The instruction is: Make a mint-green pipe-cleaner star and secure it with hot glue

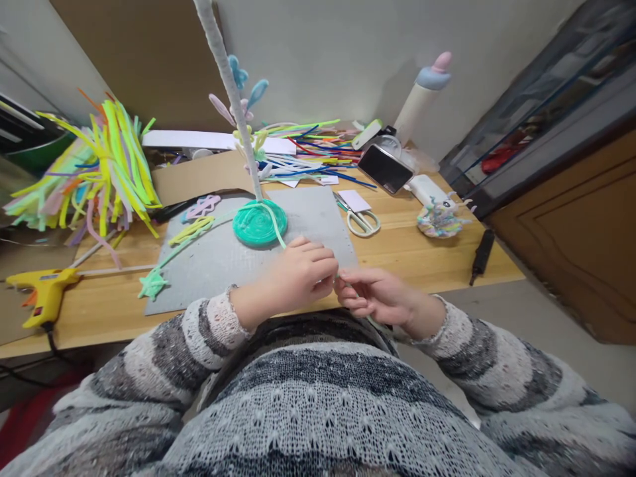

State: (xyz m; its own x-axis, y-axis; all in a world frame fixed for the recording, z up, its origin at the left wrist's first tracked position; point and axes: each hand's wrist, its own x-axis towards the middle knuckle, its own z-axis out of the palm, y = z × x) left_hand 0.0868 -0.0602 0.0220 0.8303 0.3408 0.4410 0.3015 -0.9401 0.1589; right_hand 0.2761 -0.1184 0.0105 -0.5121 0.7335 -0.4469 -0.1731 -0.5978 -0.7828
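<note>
A long pale green pipe cleaner (275,222) runs over the round green base (248,233) and into my left hand (307,270), whose fingers are closed around it. Close beside it, my right hand (375,296) pinches with thumb and forefinger at the strand's near end, which the fingers mostly hide. At its far end on the left, the strand meets a small green star (154,283). A white wrapped stem (240,119) rises from the base, with pastel loops (245,109) on it. Yellow and lilac pipe cleaner shapes (193,230) lie left of the base.
A grey mat (308,205) lies under the base. Scissors (358,217), a phone (386,168) and a pastel figure (439,217) are to the right. On the left are a yellow glue gun (46,295) and a big pipe cleaner bundle (106,165). A bottle (420,99) stands behind.
</note>
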